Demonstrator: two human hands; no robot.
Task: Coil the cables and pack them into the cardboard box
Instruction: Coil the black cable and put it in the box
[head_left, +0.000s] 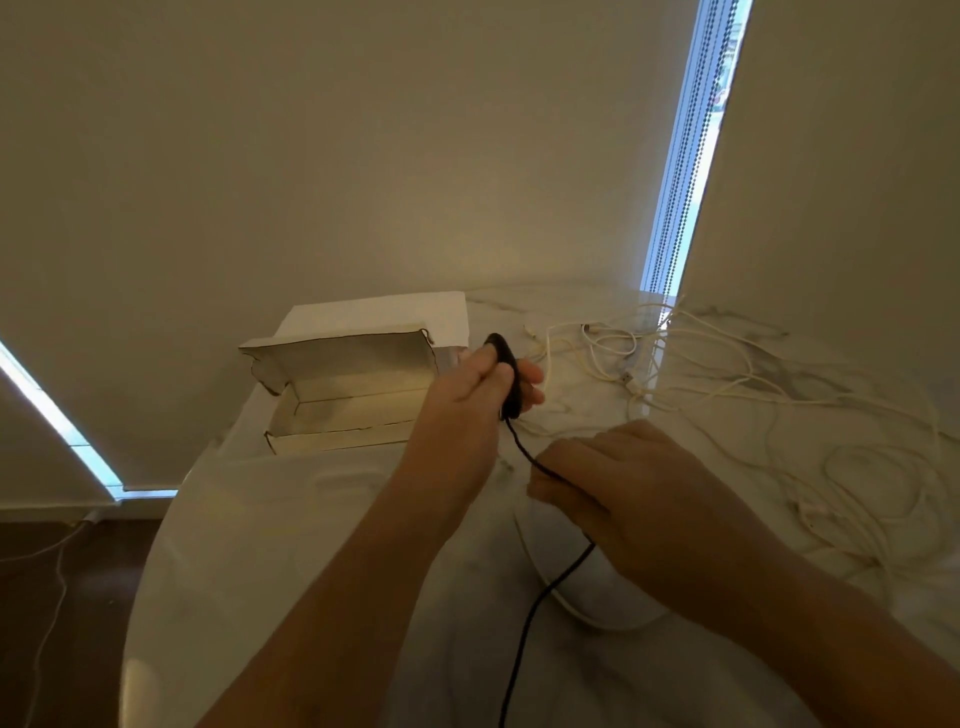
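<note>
An open cardboard box (343, 410) with its lid flipped back stands at the far left of the white table. My left hand (478, 389) hovers just right of the box and grips a small coil of black cable (506, 374). The black cable's loose length (524, 452) runs down from the coil into my right hand (618, 488), which pinches it, then trails off toward the table's near edge. Several white cables (727, 384) lie tangled across the right half of the table.
The table (291, 561) is white marble-look, with a rounded left edge. A wall stands close behind it. Bright window strips show at the upper right and lower left. A thin white cord lies on the dark floor at the far left.
</note>
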